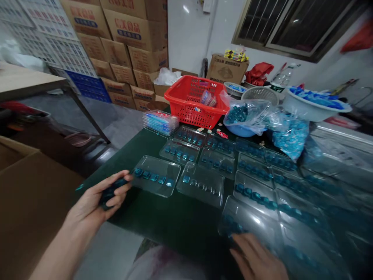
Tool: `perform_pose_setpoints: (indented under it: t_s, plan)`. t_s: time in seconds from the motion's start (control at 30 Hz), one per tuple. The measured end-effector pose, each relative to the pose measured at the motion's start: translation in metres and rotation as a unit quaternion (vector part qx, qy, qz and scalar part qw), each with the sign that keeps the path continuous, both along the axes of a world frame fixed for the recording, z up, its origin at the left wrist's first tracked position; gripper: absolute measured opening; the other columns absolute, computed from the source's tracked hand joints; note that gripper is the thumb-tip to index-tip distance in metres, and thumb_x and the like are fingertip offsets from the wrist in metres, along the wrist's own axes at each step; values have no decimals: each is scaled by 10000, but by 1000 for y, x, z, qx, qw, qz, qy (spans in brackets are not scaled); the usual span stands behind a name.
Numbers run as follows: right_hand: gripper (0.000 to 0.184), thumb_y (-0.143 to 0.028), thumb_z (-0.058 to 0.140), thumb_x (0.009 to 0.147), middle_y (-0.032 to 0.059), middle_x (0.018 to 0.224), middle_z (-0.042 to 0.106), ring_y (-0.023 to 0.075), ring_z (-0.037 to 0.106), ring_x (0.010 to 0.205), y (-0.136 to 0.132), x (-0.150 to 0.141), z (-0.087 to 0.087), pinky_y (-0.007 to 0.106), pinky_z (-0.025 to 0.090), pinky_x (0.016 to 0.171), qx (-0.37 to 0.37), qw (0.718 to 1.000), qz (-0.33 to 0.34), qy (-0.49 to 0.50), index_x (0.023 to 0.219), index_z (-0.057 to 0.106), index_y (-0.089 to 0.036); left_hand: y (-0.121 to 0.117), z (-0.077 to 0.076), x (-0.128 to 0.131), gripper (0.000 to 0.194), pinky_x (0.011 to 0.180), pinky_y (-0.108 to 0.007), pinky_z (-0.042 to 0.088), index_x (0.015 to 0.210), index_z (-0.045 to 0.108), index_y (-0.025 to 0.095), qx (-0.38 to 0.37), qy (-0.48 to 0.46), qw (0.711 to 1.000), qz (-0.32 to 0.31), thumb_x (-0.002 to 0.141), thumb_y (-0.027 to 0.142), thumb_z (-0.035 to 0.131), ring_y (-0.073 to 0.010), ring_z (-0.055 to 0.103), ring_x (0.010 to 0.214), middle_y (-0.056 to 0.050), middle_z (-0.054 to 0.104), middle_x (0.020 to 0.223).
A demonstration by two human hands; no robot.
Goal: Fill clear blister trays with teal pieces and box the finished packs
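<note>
While the left hand clamps a clump of blue gel pods at lower left, just beside a clear plastic tray on the dark green desk, the right hand lies open at bottom right, near another tray.

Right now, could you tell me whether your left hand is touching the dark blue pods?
Touching: the head view shows the left hand curled around the dark blue pods.

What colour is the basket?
The basket is red, with open lattice sides; best seen in the head view.
</note>
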State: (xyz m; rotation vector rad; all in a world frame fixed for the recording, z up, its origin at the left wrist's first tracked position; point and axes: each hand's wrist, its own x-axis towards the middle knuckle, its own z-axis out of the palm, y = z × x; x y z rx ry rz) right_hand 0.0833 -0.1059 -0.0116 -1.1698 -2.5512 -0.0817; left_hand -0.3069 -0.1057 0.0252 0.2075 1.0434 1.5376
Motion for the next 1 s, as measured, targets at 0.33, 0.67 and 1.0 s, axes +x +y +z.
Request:
perform_pose_setpoints:
  t_s: [0.33, 0.67, 1.0]
  plan:
    - [258, -178, 460, 838, 25, 916, 581, 122, 585, 789, 35, -118, 43, 228, 488, 666, -205, 943, 20, 259, 1076, 539, -244, 28, -4, 122, 280, 309, -116, 217, 977, 588, 98, -81, -33, 979, -185, 707, 152, 636, -37, 428, 418, -71, 566, 772]
    - [228, -166, 425, 851, 34, 914, 570, 141, 561, 798, 41, -119, 19, 269, 459, 708, -202, 956, 21, 212, 1023, 560, -231, 29, -11, 122, 242, 315, -145, 237, 892, 605, 101, -43, 25, 979, -198, 713, 261, 638, -57, 409, 377, -25, 539, 596]
    - [148, -144, 464, 811, 21, 792, 616, 124, 584, 702, 47, -120, 10, 231, 460, 643, -254, 912, -20, 321, 825, 602, -198, 27, -29, 133, 246, 325, -148, 238, 876, 598, 118, -7, 89, 976, -197, 752, 330, 619, -65, 387, 371, -3, 503, 501]
